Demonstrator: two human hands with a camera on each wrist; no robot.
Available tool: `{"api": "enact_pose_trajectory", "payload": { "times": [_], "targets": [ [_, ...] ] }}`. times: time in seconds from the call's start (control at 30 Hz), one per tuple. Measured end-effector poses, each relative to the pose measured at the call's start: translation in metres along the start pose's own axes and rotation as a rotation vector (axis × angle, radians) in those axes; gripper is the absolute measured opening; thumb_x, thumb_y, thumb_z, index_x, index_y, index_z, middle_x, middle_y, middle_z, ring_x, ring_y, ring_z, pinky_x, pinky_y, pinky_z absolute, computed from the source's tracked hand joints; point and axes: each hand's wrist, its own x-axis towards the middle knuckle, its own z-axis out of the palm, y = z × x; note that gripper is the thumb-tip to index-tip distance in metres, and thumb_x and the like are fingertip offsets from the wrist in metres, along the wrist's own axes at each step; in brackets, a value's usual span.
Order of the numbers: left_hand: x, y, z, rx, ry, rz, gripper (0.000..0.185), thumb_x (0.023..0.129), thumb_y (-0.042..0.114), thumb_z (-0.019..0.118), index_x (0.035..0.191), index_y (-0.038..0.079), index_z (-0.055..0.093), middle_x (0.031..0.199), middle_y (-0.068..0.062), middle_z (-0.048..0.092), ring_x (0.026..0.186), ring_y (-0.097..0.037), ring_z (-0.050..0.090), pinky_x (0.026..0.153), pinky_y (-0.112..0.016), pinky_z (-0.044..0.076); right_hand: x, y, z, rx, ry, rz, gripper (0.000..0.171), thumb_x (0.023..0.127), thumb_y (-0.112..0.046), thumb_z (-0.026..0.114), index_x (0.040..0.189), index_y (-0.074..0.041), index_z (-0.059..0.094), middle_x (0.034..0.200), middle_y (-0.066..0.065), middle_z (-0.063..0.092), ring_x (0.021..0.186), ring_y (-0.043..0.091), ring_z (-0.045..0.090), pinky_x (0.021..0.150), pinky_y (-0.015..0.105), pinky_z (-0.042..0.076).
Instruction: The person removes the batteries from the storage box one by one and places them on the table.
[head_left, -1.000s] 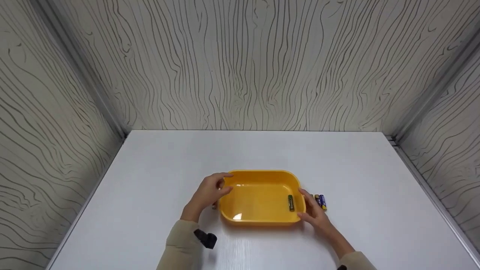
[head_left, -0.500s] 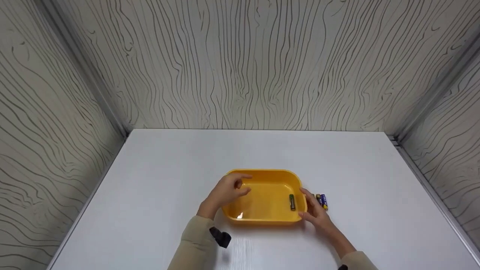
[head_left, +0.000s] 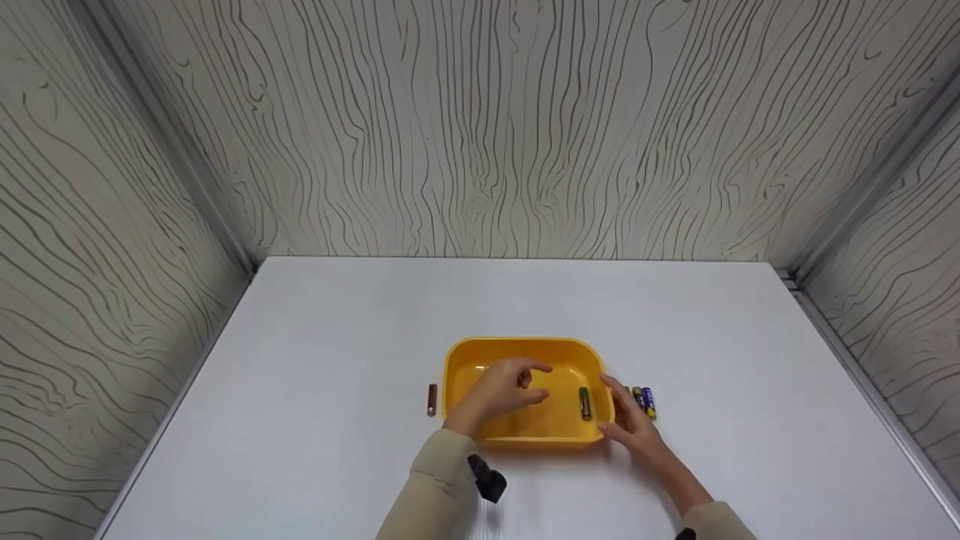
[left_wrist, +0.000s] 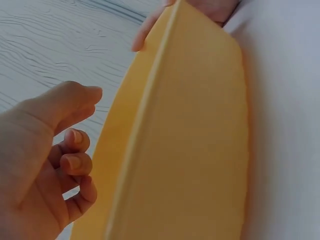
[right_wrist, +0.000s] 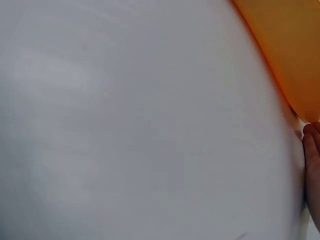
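Note:
A yellow plastic tub point(head_left: 517, 441) stands on the white table. Above its inside hovers my left hand point(head_left: 498, 390), thumb and index finger apart, the other fingers loosely curled, with nothing between them. The left wrist view also shows this hand point(left_wrist: 47, 155) beside the tub's rim. My right hand point(head_left: 634, 424) holds the tub's right end, fingers at its far corner and thumb at its near corner. Inside the tub, near that end, lies a green and dark battery point(head_left: 585, 403). The right wrist view catches only part of the right hand point(right_wrist: 312, 160) by the tub's wall point(right_wrist: 290, 50).
On the table left of the tub lies a reddish-brown battery point(head_left: 432, 400). To the right, several batteries lie side by side, partly behind the right hand, a blue one point(head_left: 649, 403) outermost. Wood-patterned panels point(head_left: 480, 135) enclose the table point(head_left: 322, 315) at the back and sides.
My left hand has moved right, from the tub's left rim to above its middle, uncovering the brown battery. The right hand stays on the tub's right end.

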Motion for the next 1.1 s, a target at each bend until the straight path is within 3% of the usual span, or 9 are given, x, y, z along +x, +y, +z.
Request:
{"api": "enact_pose_trajectory", "payload": {
  "times": [0.3,0.4,0.5,0.6,0.73,0.97,1.1],
  "targets": [
    [0.017,0.007,0.029,-0.063,-0.034,-0.135,0.037,0.084,0.023,0.074,0.12,0.016,0.067,0.07,0.005,0.045,0.064,-0.009,0.042,0.057,-0.018,0.033,-0.001,-0.002,-0.001,-0.015,-0.012,0.065,0.072,0.092,-0.004,0.056,0.154,-0.013,0.02,0.162,0.019,0.018,0.125,-0.024,0.035,0.103,0.0,0.03],
    [0.021,0.012,0.04,-0.034,-0.035,-0.213,0.039,0.081,0.024,0.077,0.119,0.021,0.067,0.077,0.005,0.053,0.07,-0.009,0.047,0.065,-0.019,0.04,-0.001,-0.002,-0.001,-0.018,-0.014,0.076,0.072,0.092,-0.005,0.056,0.154,-0.015,0.02,0.162,0.016,0.017,0.126,-0.024,0.035,0.103,0.0,0.03],
    [0.025,0.017,0.051,0.036,-0.027,-0.256,0.044,0.078,0.025,0.08,0.12,0.025,0.067,0.092,0.005,0.065,0.08,-0.011,0.053,0.08,-0.023,0.051,-0.001,-0.002,0.0,-0.029,-0.006,0.064,0.072,0.092,-0.005,0.057,0.154,-0.014,0.021,0.163,0.016,0.016,0.126,-0.024,0.034,0.104,0.0,0.029],
    [0.026,0.021,0.062,0.118,-0.003,-0.264,0.051,0.076,0.027,0.082,0.124,0.025,0.064,0.112,0.003,0.069,0.094,-0.013,0.059,0.098,-0.031,0.052,-0.001,-0.001,0.001,-0.033,0.003,0.049,0.072,0.091,-0.005,0.057,0.154,-0.013,0.022,0.162,0.017,0.018,0.126,-0.025,0.033,0.104,0.0,0.029],
    [0.028,0.024,0.072,0.178,0.015,-0.275,0.059,0.074,0.03,0.083,0.129,0.024,0.061,0.123,0.003,0.067,0.104,-0.014,0.059,0.108,-0.035,0.048,-0.001,0.0,0.002,-0.037,0.015,0.028,0.073,0.09,-0.006,0.058,0.153,-0.013,0.023,0.162,0.017,0.019,0.127,-0.023,0.034,0.105,0.001,0.029],
    [0.035,0.024,0.082,0.309,0.023,-0.226,0.055,0.074,0.033,0.083,0.124,0.023,0.063,0.113,0.006,0.07,0.093,-0.011,0.059,0.102,-0.029,0.051,-0.001,0.001,0.002,-0.032,0.015,-0.003,0.073,0.09,-0.004,0.059,0.153,-0.011,0.024,0.161,0.019,0.021,0.129,-0.022,0.034,0.105,0.001,0.028],
    [0.038,0.023,0.083,0.319,0.034,-0.228,0.045,0.075,0.032,0.082,0.115,0.021,0.066,0.101,0.006,0.07,0.084,-0.011,0.056,0.096,-0.027,0.052,-0.001,0.001,0.002,-0.036,0.017,0.006,0.073,0.09,-0.004,0.059,0.153,-0.011,0.024,0.161,0.019,0.021,0.129,-0.022,0.033,0.105,0.001,0.028]
  ]
}}
